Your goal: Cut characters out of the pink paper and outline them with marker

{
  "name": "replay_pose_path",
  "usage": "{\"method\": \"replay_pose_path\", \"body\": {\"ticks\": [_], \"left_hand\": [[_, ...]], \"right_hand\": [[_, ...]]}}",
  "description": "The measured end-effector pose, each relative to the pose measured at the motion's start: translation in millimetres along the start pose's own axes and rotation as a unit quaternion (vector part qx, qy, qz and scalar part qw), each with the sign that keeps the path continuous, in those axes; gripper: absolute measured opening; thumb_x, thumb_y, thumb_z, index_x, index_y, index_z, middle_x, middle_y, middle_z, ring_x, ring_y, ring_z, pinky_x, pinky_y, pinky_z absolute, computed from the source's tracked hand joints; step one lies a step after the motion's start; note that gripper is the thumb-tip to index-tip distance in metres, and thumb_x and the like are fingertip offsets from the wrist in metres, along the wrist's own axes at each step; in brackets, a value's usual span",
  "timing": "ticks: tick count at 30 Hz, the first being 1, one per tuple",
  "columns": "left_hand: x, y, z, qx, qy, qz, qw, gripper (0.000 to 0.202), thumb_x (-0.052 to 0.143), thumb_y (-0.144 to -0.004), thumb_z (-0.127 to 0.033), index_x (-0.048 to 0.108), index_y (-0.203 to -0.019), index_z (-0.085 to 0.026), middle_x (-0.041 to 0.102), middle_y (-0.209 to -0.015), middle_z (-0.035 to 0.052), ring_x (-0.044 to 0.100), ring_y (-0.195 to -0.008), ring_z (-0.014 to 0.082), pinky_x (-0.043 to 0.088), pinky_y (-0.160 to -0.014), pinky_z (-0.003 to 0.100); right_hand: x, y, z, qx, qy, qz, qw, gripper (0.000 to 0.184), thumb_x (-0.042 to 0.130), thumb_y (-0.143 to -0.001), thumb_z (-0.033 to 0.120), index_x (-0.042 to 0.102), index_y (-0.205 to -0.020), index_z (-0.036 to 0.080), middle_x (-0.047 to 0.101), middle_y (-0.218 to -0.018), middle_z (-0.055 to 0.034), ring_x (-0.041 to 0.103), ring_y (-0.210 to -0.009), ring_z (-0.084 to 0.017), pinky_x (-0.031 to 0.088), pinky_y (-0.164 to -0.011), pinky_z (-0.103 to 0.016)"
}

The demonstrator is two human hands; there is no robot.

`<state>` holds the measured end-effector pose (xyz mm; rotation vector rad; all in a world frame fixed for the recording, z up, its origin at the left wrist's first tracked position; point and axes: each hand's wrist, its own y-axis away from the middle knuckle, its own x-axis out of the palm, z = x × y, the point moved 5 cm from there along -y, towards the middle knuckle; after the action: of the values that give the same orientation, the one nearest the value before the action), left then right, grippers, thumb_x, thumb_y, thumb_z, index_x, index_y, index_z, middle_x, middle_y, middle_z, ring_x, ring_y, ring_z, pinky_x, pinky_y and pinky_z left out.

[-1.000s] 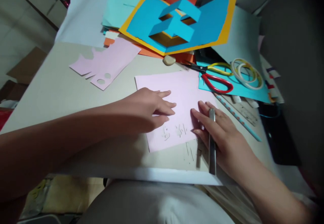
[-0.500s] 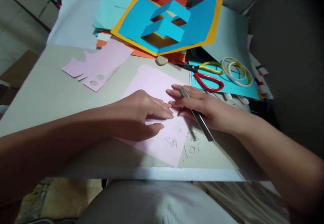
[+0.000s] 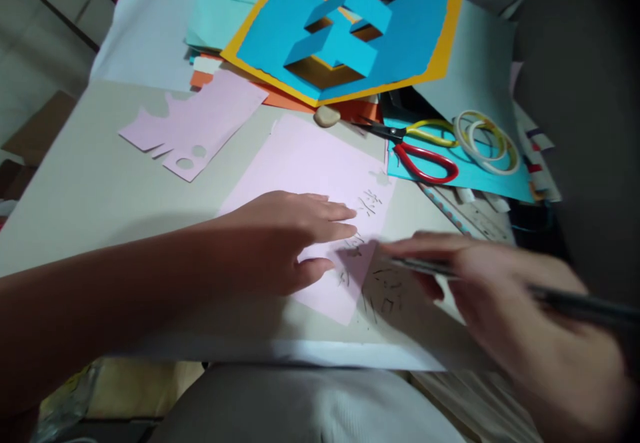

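Note:
A sheet of pink paper (image 3: 310,156) lies on the table, with several dark character-like strokes and a small cut-out hole along its right side. Pressed flat on its lower middle is my left hand (image 3: 285,236), open, fingers stretched to the right beside the strokes. My right hand (image 3: 530,316), blurred by motion, is closed round a slim craft knife (image 3: 425,266), index finger along it. The knife's silver tip points left, close to the paper's right edge; whether it touches cannot be made out. More dark strokes mark the tabletop below the tip.
Pink paper with cut-outs (image 3: 195,123) lies left. Behind stands a blue and yellow pop-up card (image 3: 405,36). A pale stone-like lump (image 3: 327,117), scissors (image 3: 427,163), tape rolls (image 3: 485,143) and a dotted strip (image 3: 443,206) lie right. The table's front edge (image 3: 320,353) is near my lap.
My right hand has left the paper, moving right and toward me, and now grips the knife that rested across it. The strokes it covered show. My left hand stays on the paper.

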<state>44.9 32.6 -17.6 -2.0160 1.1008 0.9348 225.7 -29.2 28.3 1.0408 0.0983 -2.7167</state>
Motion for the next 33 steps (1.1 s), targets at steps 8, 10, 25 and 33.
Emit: {"method": "replay_pose_path", "body": {"ticks": [8,10,25,33], "left_hand": [[11.8,-3,6,-0.032,-0.001,0.021,0.999,0.061,0.062,-0.087,-0.032,0.049,-0.143,-0.013,0.042,-0.155,0.0153,0.038,-0.145,0.0276,0.031,-0.122,0.048],[12.9,-4,6,-0.043,-0.008,0.042,0.998,0.063,0.062,-0.087,-0.033,0.047,-0.145,-0.012,0.04,-0.156,0.0156,0.033,-0.148,0.0262,0.026,-0.123,0.046],[11.1,-6,8,-0.066,0.003,0.031,0.997,0.053,0.062,-0.086,-0.028,0.057,-0.138,-0.015,0.046,-0.153,0.01,0.036,-0.147,0.022,0.026,-0.124,0.04],[9.6,-7,11,-0.072,0.011,0.037,0.997,0.052,0.061,-0.087,-0.027,0.058,-0.137,-0.017,0.046,-0.153,0.0092,0.037,-0.146,0.022,0.028,-0.124,0.042]], "right_hand": [[41,11,-3,0.047,-0.115,0.06,0.991,0.006,0.064,-0.087,0.016,0.064,-0.083,0.021,0.071,-0.072,-0.0003,0.067,-0.059,-0.013,0.053,-0.049,-0.019],[42,7,0,-0.037,-0.136,0.051,0.989,0.011,0.067,-0.084,0.011,0.066,-0.084,0.021,0.074,-0.078,-0.0022,0.071,-0.067,-0.015,0.057,-0.057,-0.021],[48,3,-7,-0.085,-0.107,-0.048,0.989,0.021,0.07,-0.077,0.005,0.069,-0.088,0.023,0.076,-0.081,-0.003,0.074,-0.07,-0.018,0.062,-0.061,-0.026],[50,2,-7,-0.098,-0.107,-0.054,0.988,0.027,0.071,-0.078,0.005,0.069,-0.095,0.026,0.077,-0.084,-0.0031,0.074,-0.074,-0.019,0.065,-0.07,-0.027]]}}
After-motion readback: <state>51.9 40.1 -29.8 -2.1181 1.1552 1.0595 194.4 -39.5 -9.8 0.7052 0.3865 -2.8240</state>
